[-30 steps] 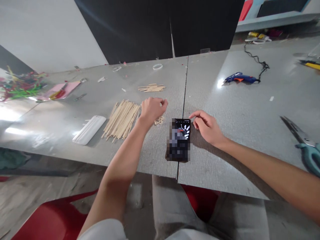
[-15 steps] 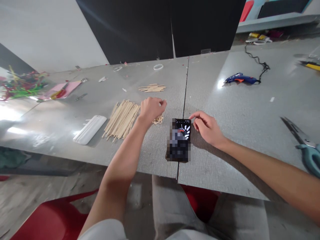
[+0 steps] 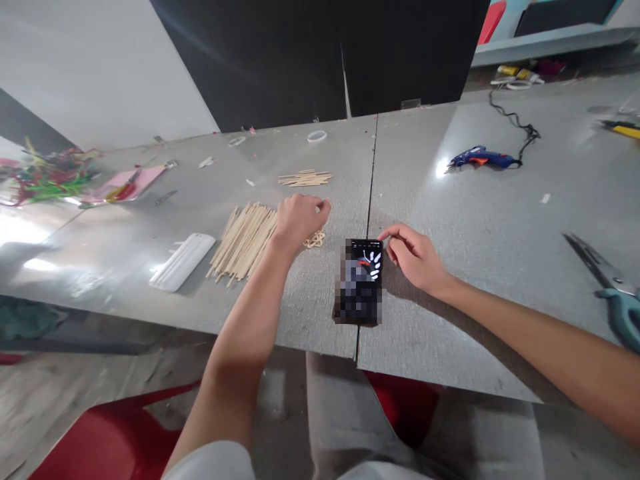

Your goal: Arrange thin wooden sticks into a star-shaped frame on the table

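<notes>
A smartphone (image 3: 369, 263) lies on the grey table with its screen lit; most of its lower part is blurred out. Beside its upper right corner is my right hand (image 3: 415, 257), index finger stretched to the phone's edge and the other fingers curled, holding nothing. My left hand (image 3: 300, 220) is loosely closed between the phone and a large bundle of thin wooden sticks (image 3: 243, 243); nothing shows in its fingers. Partly behind that wrist sits a small cluster of short wooden pieces (image 3: 315, 239). Farther back lies a smaller group of sticks (image 3: 305, 178).
White glue sticks in a pack (image 3: 183, 262) lie at left, near a pink sheet (image 3: 135, 183) and colourful strands (image 3: 50, 173). On the right are a blue glue gun (image 3: 483, 158) with its cord and large scissors (image 3: 617, 300). A black panel (image 3: 320, 60) stands behind.
My left hand has shifted very slightly to the left. The right hand stays by the phone's corner. The view has moved a little; the objects keep their places.
</notes>
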`<act>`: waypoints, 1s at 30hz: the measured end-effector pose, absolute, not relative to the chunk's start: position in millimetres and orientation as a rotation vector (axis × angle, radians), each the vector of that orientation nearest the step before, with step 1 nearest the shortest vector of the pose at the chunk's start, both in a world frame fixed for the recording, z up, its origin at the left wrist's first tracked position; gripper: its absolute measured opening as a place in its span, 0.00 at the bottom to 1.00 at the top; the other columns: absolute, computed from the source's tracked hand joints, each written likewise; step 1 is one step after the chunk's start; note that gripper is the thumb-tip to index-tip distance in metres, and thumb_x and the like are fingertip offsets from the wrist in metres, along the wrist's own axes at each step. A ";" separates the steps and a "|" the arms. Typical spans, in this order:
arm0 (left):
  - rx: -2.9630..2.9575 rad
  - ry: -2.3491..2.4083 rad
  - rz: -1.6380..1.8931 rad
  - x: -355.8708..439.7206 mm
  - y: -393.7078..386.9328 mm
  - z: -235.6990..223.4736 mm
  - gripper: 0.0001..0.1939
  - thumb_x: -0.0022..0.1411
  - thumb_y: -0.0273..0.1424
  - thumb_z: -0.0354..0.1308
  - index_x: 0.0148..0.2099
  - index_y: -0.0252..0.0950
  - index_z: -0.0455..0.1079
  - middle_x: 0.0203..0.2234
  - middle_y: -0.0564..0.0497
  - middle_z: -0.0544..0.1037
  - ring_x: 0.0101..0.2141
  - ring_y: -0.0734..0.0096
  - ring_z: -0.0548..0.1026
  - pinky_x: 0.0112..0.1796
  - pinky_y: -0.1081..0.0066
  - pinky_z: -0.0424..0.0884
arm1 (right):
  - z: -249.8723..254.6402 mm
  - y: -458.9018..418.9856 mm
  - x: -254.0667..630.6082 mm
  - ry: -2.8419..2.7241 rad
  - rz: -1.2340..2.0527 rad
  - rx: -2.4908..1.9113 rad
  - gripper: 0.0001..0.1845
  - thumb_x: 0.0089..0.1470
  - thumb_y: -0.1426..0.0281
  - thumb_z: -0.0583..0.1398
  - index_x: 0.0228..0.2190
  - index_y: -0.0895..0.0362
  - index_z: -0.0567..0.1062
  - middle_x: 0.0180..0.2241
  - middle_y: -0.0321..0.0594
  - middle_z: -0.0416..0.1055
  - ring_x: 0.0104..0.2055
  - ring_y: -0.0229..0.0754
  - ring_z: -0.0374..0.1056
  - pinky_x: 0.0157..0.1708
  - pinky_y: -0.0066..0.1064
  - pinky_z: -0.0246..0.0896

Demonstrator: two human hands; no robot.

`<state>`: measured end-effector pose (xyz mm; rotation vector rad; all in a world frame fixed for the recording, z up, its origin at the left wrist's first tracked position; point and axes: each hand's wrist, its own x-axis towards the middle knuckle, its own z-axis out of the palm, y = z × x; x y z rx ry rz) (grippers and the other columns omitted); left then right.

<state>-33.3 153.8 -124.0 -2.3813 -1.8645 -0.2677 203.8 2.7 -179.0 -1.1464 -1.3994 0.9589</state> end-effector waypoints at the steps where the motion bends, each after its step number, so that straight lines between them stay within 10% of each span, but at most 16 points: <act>1: -2.368 -1.862 -0.269 -34.5 154.4 -123.2 0.28 0.77 0.48 0.48 0.42 0.40 0.87 0.34 0.39 0.85 0.42 0.47 0.83 0.45 0.58 0.73 | -179.2 2.6 203.9 -1.400 0.963 -1.148 0.09 0.67 0.71 0.57 0.41 0.53 0.78 0.23 0.31 0.65 0.26 0.38 0.60 0.29 0.34 0.53; 30: -2.540 -1.898 -0.244 -24.9 157.9 -147.0 0.21 0.77 0.43 0.50 0.56 0.43 0.82 0.44 0.41 0.87 0.46 0.49 0.84 0.47 0.61 0.74 | -175.2 1.9 202.4 -1.398 0.982 -1.133 0.08 0.65 0.69 0.57 0.40 0.53 0.77 0.23 0.31 0.65 0.26 0.38 0.60 0.29 0.34 0.53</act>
